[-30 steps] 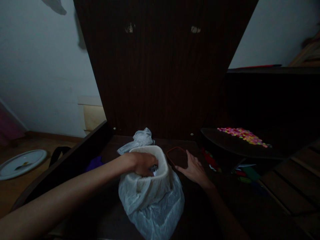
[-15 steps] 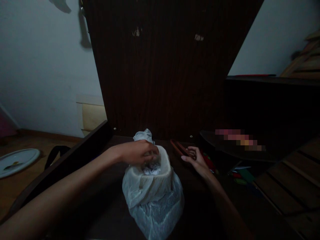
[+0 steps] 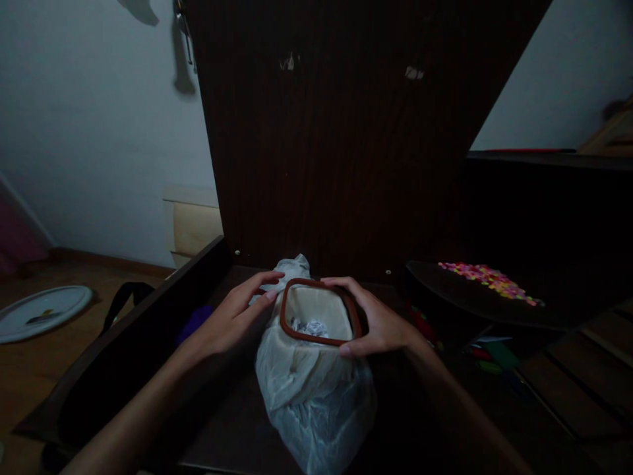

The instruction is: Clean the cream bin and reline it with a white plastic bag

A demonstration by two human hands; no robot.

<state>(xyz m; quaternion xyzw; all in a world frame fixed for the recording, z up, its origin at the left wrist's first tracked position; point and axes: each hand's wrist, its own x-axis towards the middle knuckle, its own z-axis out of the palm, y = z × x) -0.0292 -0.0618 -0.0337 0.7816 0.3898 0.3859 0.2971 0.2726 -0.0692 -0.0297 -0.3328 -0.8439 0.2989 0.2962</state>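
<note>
A small bin (image 3: 319, 305) stands lined with a whitish plastic bag (image 3: 316, 402) that hangs loosely down its outside. Crumpled white paper (image 3: 314, 327) lies inside. Over the mouth is a brown ring-shaped rim (image 3: 309, 338), rounded at the corners. My right hand (image 3: 380, 323) grips the ring's right side, fingers at the back and thumb at the front. On the left, my left hand (image 3: 230, 321) is open, thumb and fingers apart, close to the ring and the bag. Whether the ring is fully seated on the bin cannot be made out.
A dark wooden panel (image 3: 336, 152) rises behind the bin. A raised side board (image 3: 148, 336) runs along the left, with something purple (image 3: 194, 323) beside it. Colourful small pieces (image 3: 489, 280) lie on a dark surface at right. A white round lid-like object (image 3: 47, 313) rests on the floor.
My right hand has brought the brown ring leftward onto the bin's mouth. My left hand has come out of the bin to its left side. The view has shifted slightly.
</note>
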